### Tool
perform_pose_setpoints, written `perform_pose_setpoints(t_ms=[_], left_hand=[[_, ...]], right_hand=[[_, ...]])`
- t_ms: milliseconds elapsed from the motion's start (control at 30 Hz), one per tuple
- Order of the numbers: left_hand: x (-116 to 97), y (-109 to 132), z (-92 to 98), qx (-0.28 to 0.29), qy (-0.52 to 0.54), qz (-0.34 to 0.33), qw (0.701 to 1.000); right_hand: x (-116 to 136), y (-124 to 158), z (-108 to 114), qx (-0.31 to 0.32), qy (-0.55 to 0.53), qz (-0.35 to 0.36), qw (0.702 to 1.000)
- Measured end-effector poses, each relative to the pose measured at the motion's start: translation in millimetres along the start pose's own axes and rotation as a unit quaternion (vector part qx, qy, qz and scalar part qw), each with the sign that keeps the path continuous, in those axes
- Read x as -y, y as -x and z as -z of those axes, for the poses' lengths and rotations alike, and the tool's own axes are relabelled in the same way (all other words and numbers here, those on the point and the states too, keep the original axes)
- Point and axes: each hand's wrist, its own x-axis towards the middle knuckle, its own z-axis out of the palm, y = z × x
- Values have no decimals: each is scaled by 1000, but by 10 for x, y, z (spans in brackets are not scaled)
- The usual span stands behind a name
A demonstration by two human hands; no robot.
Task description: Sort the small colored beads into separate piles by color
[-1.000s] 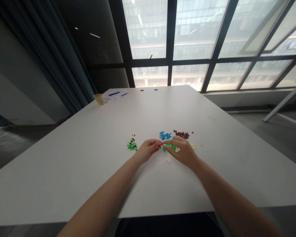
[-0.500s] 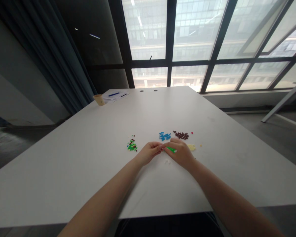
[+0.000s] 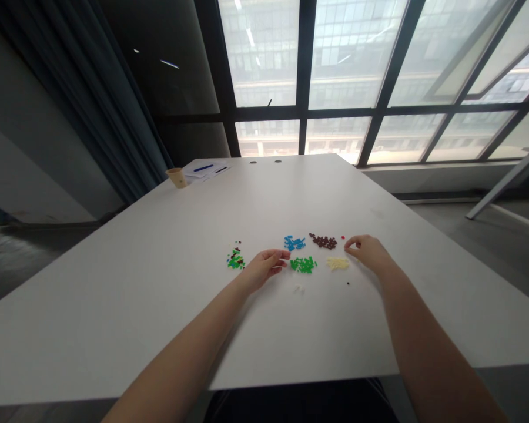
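Observation:
My left hand [image 3: 265, 267] hovers over the white table with its fingers stretched and a little apart, nothing visible in them. Just right of its fingertips lies a pile of small green pieces [image 3: 304, 265], like tiny building bricks. My right hand [image 3: 369, 252] is at the right end of the piles, thumb and index finger pinched together. Whatever the pinch holds, if anything, is too small to make out. Close to it are a pale yellow pile [image 3: 337, 264], a dark brown pile [image 3: 324, 241] and a single red piece [image 3: 342, 237]. A blue pile [image 3: 294, 242] lies behind the green one.
Left of my left hand sits a mixed-colour pile [image 3: 236, 259]. A few white pieces [image 3: 300, 288] and one black piece [image 3: 348, 283] lie nearer me. At the table's far left stand a paper cup [image 3: 177, 178] and papers with a blue pen [image 3: 203, 168].
My right hand has moved away from my left hand to the right, past the yellow pile, uncovering the green and yellow piles. My left hand's fingers have loosened from a pinch.

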Motion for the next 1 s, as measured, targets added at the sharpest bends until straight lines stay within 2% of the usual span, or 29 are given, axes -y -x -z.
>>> perform_pose_setpoints(t_ms=[300,433,633,767,867,933,1000], left_hand=[[-3,18,-8,26,-22,9,999],[18,0,10,23,-22,10,999],[-31,-5,36,-12,-12,1,1000],[-215,-7,184,-101,9,-40,994],[-386,-19,489,-216,-5,-111,970],[-468,-19,765,-312,-67,-163,934],[-498,-5,1037,-406,-206,-182,872]], right_hand=[[-14,0,-116,58,7,-39,998],[-38,-12,-122,82,1,-28,996],[-77,-45,-121,65,-5,-16,998],[-61,-31,-116,80,-12,-22,996],[-43,-13,-113,99,-18,-31,994],[-25,-2,-101,113,-20,-37,993],[0,5,-80,105,-24,-33,994]])
